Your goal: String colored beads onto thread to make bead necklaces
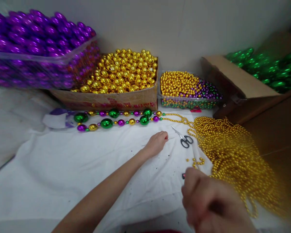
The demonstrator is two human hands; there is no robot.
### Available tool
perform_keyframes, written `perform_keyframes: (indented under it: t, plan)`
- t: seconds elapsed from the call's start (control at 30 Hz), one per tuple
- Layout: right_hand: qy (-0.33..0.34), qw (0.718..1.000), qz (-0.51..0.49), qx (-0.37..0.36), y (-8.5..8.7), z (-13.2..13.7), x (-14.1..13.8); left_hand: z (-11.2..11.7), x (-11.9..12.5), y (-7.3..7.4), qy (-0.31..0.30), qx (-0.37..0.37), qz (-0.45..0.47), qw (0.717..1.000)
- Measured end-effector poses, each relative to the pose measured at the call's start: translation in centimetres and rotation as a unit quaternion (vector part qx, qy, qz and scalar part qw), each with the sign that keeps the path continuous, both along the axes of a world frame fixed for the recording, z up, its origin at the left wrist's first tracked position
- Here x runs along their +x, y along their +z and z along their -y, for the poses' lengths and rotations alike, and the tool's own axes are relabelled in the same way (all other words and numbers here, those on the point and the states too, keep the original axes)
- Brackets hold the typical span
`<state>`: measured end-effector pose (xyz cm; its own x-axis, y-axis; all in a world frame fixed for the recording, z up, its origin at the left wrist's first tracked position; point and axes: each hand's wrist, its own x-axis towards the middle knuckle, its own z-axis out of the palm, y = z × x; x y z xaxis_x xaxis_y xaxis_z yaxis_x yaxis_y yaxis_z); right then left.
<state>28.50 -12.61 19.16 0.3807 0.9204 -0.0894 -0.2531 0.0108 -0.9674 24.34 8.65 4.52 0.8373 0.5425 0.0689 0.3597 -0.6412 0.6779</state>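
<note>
My left hand (pixel 157 144) reaches out over the white cloth (pixel 63 174), its fingers pinched together on a thin needle or wire (pixel 171 138) that pokes out toward the scissors (pixel 184 138). My right hand (pixel 208 202) is close to the camera, blurred, with fingers curled in a loose fist; what it holds, if anything, I cannot make out. A heap of gold bead strands (pixel 235 158) lies just right of both hands. A strung garland of large green, purple and gold beads (pixel 116 119) lies in two rows beyond my left hand.
Along the wall stand a bag of purple baubles (pixel 34 48), a cardboard box of gold baubles (pixel 121 71), a clear tub of small mixed beads (pixel 189 89) and a box of green baubles (pixel 269 69). A few loose gold beads (pixel 196 160) and a small dark item (pixel 183 175) lie on the cloth.
</note>
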Motion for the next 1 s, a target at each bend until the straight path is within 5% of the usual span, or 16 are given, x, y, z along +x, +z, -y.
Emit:
perform_keyframes:
  t: [0.07, 0.13, 0.23, 0.37, 0.53, 1.0]
  plan:
    - [-0.060, 0.998, -0.006, 0.008, -2.3, -1.4, 0.7, 1.0, -0.7, 1.1, 0.016, -0.054, 0.030, 0.998]
    - [-0.138, 0.990, 0.002, -0.018, -4.7, -2.3, 1.8, 2.6, -1.5, 2.1, 0.036, -0.192, 0.082, 0.977]
    - [-0.179, 0.981, 0.051, -0.048, -7.1, -2.9, 2.9, 5.4, -2.9, 3.6, 0.066, -0.414, 0.158, 0.894]
    - [-0.167, 0.969, 0.172, -0.057, -7.3, -3.0, 2.5, 8.6, -4.3, 5.2, 0.098, -0.526, 0.211, 0.818]
    - [-0.170, 0.945, 0.280, -0.026, -6.1, -3.2, 1.4, 10.4, -5.0, 6.2, 0.122, -0.557, 0.249, 0.783]
    - [-0.153, 0.960, 0.236, -0.009, -5.6, -2.9, 0.9, 11.1, -5.8, 6.8, 0.120, -0.512, 0.275, 0.805]
